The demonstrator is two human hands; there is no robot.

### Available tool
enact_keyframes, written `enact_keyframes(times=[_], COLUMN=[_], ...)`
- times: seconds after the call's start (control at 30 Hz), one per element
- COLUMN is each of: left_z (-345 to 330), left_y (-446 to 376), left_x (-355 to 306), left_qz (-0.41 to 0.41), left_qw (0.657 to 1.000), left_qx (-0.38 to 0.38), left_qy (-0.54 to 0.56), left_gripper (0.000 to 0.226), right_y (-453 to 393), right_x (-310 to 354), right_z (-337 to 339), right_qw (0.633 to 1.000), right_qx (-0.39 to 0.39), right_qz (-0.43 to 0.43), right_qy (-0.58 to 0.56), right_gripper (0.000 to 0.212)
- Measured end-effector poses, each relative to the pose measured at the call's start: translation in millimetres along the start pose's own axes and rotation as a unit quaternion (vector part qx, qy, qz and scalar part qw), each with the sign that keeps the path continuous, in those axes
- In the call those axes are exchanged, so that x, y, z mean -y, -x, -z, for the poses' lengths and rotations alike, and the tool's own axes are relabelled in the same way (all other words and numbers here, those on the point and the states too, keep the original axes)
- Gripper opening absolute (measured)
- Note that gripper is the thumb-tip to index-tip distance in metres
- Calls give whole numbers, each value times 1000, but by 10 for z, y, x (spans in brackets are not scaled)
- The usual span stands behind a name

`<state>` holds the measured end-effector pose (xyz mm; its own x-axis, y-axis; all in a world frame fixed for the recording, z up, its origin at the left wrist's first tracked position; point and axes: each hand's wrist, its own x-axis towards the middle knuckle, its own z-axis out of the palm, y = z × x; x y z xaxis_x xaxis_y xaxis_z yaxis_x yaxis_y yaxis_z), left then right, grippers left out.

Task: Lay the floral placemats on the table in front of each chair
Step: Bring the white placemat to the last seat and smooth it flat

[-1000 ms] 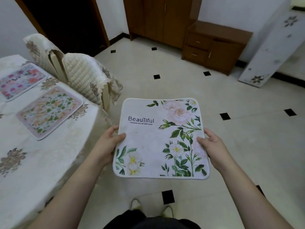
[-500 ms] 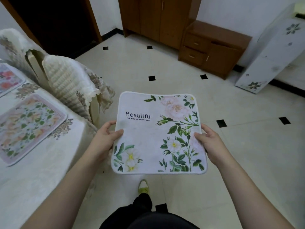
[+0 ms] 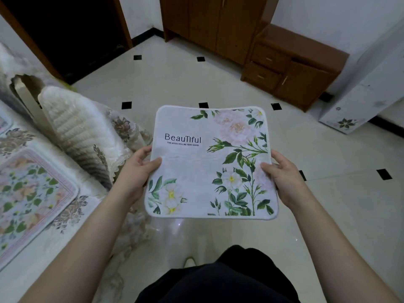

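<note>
The left hand (image 3: 136, 169) and right hand (image 3: 284, 173) pinched the mat (image 3: 209, 162) mid-frame by its side edges — light, soft, likely floppy, so two-sided holds suited it.

Single head-worn wide-angle view, looking forward and steeply down from standing height. Facing tiled floor (image 3: 218, 79) and wooden cabinet (image 3: 290, 68) ahead; table (image 3: 26, 267) edge showing at left. Sitting close over both forearms, wearer's own dark clothing filling bottom edge. No second view sharing scene.
</note>
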<state>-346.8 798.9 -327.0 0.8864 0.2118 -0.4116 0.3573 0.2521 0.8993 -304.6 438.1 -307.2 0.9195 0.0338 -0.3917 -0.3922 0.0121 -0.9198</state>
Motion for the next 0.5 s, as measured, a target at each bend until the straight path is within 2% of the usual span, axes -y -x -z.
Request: enact_keyframes(times=[0.27,0.5], left_z=[-348,-712], left_y=[-760,-1312], left_x=[-199,-429], left_qz=[2,11], left_qw=[1000,997], left_qx=[-3,-74], left_qy=[-14,-13], left_gripper=[29,32], right_y=[-915,-1934], right_x=[240,738], right_z=[174,268], right_qw=[999,996], right_qx=[23,79], right_qz=[-22,-36], right_qy=[1,20], right_gripper=[35,38])
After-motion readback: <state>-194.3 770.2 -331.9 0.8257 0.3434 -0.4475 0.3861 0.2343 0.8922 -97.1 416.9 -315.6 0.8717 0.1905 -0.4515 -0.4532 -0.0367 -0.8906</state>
